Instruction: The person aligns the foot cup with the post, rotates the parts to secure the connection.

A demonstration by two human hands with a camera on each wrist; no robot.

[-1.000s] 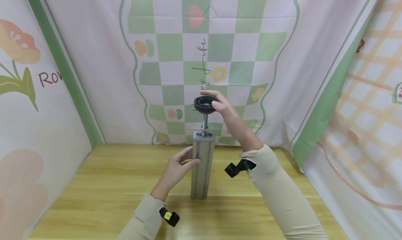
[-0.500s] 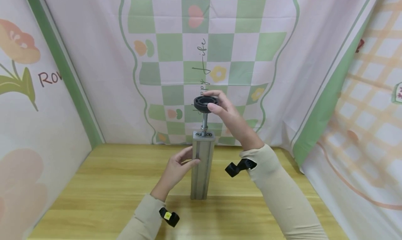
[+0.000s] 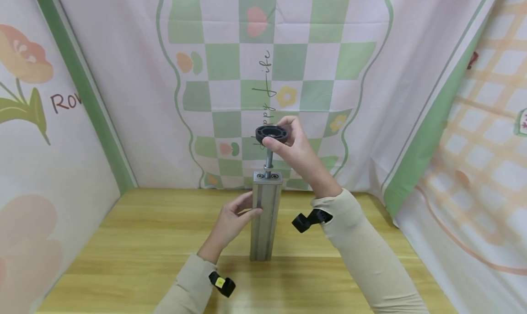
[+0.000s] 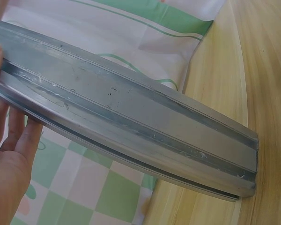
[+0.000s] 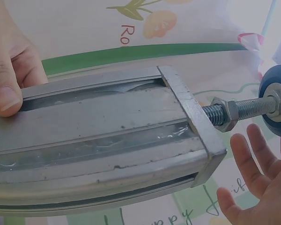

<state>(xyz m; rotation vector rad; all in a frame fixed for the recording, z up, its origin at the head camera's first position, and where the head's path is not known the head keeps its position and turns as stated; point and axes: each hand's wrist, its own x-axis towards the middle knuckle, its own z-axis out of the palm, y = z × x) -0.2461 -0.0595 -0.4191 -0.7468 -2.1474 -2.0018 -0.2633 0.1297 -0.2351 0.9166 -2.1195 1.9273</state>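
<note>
An aluminium profile (image 3: 266, 225) stands upright on the wooden table, its slotted sides filling much of both wrist views. My left hand (image 3: 231, 217) grips its upper part from the left, thumb on the near face. On its end plate (image 5: 192, 123) sits a levelling foot (image 3: 271, 132) with its black round base up, on a threaded rod (image 5: 255, 108) carrying a hex nut (image 5: 225, 114). My right hand (image 3: 299, 155) holds the base's rim from the right, thumb at the near edge and fingers at the far side. Part of the base is cut off in the right wrist view.
The table (image 3: 164, 241) reaches back to a checkered cloth backdrop (image 3: 288, 60) close behind the profile. Printed cloth panels (image 3: 61, 167) close in the left and right sides. A black camera mount (image 3: 311, 220) sits on the right wrist.
My right hand's thumb has slid leftward along the near rim of the foot while its fingers have drawn back right around the far side. The left hand and profile have stayed put.
</note>
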